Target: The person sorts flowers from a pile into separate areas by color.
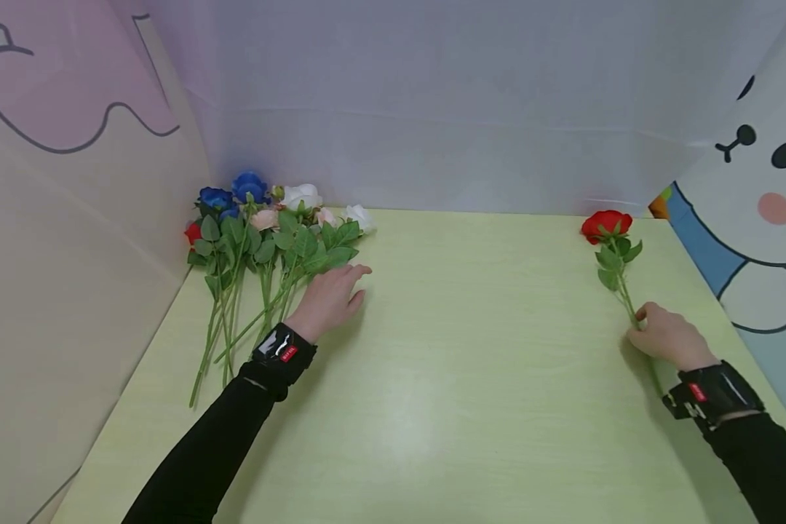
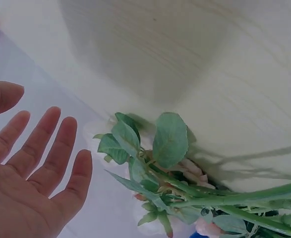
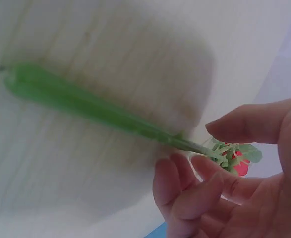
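Note:
At the back left, my left hand (image 1: pixel 330 297) is held over the edge of a bunch of artificial flowers, its fingers spread and holding nothing. In the left wrist view, green leaves (image 2: pixel 170 141) are beside those fingers. The bunch has blue roses (image 1: pixel 249 187), white roses (image 1: pixel 302 196), pale pink blooms (image 1: pixel 265 219) and a red bloom (image 1: pixel 193 232). On the right, a single red rose (image 1: pixel 606 226) points to the back of the table. My right hand (image 1: pixel 673 337) has its thumb and curled fingers about the rose's green stem (image 3: pixel 110 114), partway down.
The pale wooden table (image 1: pixel 432 364) ends at a plain light curtain (image 1: pixel 445 145) behind. Printed cloth panels stand at both sides, with a cartoon face (image 1: pixel 760 175) on the right one. Long bare stems (image 1: pixel 225 342) of the bunch reach toward the front on the left.

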The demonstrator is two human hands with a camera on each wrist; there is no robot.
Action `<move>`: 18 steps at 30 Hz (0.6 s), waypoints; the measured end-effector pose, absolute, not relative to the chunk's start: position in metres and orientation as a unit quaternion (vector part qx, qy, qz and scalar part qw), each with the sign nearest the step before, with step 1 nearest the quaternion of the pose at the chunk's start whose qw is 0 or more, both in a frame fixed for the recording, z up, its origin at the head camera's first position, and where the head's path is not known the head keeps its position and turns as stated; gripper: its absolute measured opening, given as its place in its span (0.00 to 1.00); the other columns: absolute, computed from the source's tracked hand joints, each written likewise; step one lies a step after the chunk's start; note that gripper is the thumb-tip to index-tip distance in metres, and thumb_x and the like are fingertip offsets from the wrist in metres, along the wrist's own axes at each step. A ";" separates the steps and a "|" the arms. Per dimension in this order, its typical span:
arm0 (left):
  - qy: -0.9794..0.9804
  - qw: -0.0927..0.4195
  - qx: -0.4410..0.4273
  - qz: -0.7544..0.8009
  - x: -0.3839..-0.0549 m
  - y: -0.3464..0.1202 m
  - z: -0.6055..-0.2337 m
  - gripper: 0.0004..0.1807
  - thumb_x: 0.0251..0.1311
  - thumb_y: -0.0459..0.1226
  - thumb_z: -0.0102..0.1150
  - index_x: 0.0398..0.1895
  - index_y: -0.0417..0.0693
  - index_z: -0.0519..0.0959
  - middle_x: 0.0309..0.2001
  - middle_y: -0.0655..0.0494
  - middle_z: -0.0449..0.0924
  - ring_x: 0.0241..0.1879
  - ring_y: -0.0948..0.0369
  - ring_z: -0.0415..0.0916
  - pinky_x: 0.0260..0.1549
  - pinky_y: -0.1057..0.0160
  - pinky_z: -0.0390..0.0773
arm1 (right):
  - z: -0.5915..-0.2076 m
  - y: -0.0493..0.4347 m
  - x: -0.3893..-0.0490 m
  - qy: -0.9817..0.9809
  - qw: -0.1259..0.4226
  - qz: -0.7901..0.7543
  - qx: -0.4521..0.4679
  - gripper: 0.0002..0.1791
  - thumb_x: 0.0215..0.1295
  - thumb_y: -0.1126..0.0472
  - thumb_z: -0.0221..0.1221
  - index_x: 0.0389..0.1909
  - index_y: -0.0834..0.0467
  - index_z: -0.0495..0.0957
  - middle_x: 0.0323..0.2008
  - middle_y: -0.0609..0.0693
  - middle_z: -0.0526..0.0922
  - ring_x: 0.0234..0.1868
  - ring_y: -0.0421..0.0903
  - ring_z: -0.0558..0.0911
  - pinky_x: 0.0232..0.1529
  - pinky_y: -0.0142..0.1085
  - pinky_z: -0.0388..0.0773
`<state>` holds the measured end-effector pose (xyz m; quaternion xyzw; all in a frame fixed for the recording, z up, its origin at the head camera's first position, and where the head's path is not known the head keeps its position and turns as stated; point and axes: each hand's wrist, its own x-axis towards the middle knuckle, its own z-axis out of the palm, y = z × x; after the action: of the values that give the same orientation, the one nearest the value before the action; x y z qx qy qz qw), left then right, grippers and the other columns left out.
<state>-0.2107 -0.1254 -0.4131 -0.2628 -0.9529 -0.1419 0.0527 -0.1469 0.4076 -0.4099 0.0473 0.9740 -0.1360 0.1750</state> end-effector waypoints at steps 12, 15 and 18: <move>-0.957 0.110 -0.262 -0.064 -0.206 -0.128 -0.411 0.20 0.60 0.35 0.58 0.57 0.46 0.74 0.47 0.47 0.79 0.43 0.47 0.76 0.36 0.48 0.76 | -0.411 0.384 -0.152 0.991 -0.018 -0.133 0.024 0.25 0.61 0.58 0.53 0.49 0.77 0.65 0.33 0.72 0.72 0.29 0.62 0.73 0.22 0.51 0.70; -0.958 0.117 -0.259 -0.049 -0.204 -0.129 -0.409 0.20 0.60 0.35 0.57 0.57 0.46 0.74 0.48 0.47 0.78 0.45 0.47 0.76 0.38 0.47 0.76 | -0.408 0.371 -0.155 0.986 -0.047 -0.159 0.007 0.22 0.61 0.60 0.54 0.47 0.75 0.67 0.31 0.68 0.73 0.28 0.59 0.73 0.20 0.47 0.69; -0.959 0.112 -0.255 -0.046 -0.203 -0.130 -0.406 0.20 0.60 0.35 0.57 0.57 0.46 0.74 0.49 0.46 0.78 0.46 0.47 0.76 0.40 0.46 0.76 | -0.406 0.357 -0.159 0.979 -0.071 -0.190 -0.013 0.19 0.61 0.62 0.54 0.46 0.73 0.70 0.32 0.67 0.75 0.27 0.56 0.74 0.21 0.43 0.69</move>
<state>-0.2027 -0.1297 -0.4061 -0.2551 -0.9593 -0.0458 0.1124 -0.1587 0.3565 -0.4062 -0.0133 0.9792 -0.1896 -0.0707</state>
